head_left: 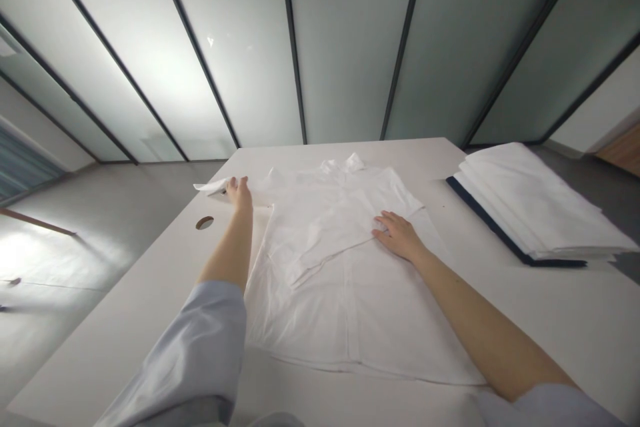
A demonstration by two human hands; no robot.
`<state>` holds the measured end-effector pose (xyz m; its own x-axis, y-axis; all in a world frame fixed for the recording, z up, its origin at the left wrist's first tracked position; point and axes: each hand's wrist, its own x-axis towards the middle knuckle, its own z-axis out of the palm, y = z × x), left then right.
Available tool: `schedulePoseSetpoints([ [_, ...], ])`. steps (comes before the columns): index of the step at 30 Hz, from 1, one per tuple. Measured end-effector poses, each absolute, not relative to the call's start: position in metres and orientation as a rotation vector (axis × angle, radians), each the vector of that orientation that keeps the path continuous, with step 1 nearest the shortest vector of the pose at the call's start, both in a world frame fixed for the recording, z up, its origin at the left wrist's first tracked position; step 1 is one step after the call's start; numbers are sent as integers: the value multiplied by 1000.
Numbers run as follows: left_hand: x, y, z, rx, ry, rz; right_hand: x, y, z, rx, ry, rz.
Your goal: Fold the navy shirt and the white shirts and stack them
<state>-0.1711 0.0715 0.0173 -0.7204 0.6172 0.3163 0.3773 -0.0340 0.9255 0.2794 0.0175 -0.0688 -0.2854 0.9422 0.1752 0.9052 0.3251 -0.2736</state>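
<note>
A white long-sleeved shirt (320,320) lies spread on the white table, its collar (354,161) toward the far edge and its hem toward me. One sleeve (320,247) is folded slantwise across the front. Out to the left, my left hand (240,192) is closed on the cuff end of the other sleeve (213,187), which sticks out past its fingers. My right hand (397,235) lies on the right side of the shirt, over the folded sleeve, palm down with its fingers apart.
A stack of folded white cloth (535,207) with a dark blue layer (495,227) at its bottom rests on the table's right side. A round hole (205,223) pierces the white table (135,333) near its left edge. Frosted glass panels (345,47) stand behind.
</note>
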Motion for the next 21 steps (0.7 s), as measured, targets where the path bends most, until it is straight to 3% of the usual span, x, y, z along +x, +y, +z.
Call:
schedulePoseSetpoints([
  [3, -118, 65, 31, 1768, 2087, 1638, 280, 18, -69, -1666, -2296, 170],
  [6, -50, 45, 22, 2403, 1617, 1139, 280, 17, -68, -1672, -2302, 163],
  [10, 9, 19, -14, 2539, 1269, 638, 280, 16, -66, -1663, -2308, 151],
  [21, 17, 10, -40, 2628, 1355, 519, 259, 19, -31, -1821, -2402, 108],
])
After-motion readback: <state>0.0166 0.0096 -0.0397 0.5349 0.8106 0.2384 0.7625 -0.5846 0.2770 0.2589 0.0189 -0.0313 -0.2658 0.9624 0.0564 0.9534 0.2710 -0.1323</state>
